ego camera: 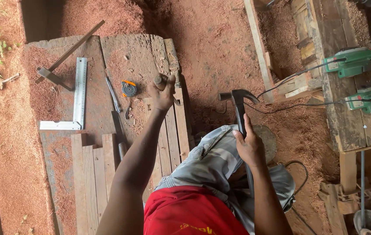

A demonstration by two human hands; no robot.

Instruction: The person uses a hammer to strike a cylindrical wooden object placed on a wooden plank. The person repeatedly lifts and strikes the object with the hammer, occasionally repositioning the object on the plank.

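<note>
I have my right hand [250,146] closed around the handle of a claw hammer [239,104], its head raised above my knee. My left hand [162,92] is stretched out over the planks [174,130], fist shut on a small wooden peg [158,80]. Just left of that hand lie a tape measure [129,88] and a chisel [114,96], with a steel square [79,93] farther left.

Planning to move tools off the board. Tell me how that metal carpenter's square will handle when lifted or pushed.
The carpenter's square looks like flat, rigid metal, so it probably stays stiff rather than flexing. Lying flat on the wooden board, it should slide, not roll or tip. Its L shape likely makes it swing if lifted by one end. Sawdust on the board may ease sliding.
</note>
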